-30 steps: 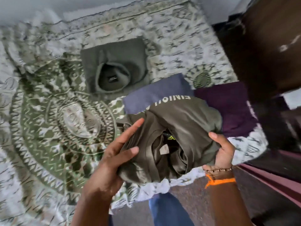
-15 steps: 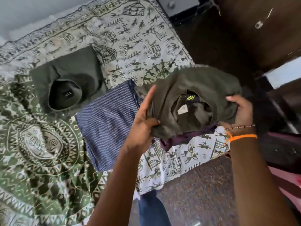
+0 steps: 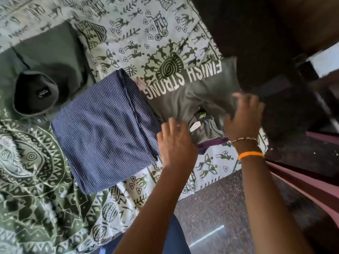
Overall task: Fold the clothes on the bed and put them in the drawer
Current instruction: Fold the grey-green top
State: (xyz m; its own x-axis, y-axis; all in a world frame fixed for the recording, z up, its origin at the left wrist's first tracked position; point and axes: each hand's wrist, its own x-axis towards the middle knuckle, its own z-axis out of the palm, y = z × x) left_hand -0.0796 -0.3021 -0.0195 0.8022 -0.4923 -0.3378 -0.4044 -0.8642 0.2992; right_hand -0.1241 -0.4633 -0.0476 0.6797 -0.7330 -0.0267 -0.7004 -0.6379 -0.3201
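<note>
Head view: the grey T-shirt (image 3: 198,96) with white lettering lies folded near the bed's corner, its neck opening and label turned toward the person. It sits on top of a purple garment (image 3: 211,143), of which only a thin edge shows at the near side. It looks light, soft and limp, so I judge it will sag and come unfolded if lifted by one edge. The safest hold is probably from both sides at once, palms slid under the fold, perhaps lifting the purple piece together with it.

The left hand (image 3: 175,142) is over the T-shirt's near left corner, fingers loosely spread and curved down. It seems to rest on or just above the cloth and grips nothing. The right hand (image 3: 242,116) is over the T-shirt's right side, fingers spread flat. It is blurred, so I cannot tell whether it presses the fabric or hovers just above it; it holds nothing either. That wrist wears an orange band (image 3: 251,154) and a bead bracelet.

Just left of the T-shirt lies a folded blue striped garment (image 3: 104,131), touching or nearly touching it. Farther left again is a folded dark green hooded top (image 3: 45,70). All rest on the patterned bedsheet (image 3: 146,24). Right of the T-shirt stands dark wooden furniture (image 3: 266,33); no drawer can be made out.
</note>
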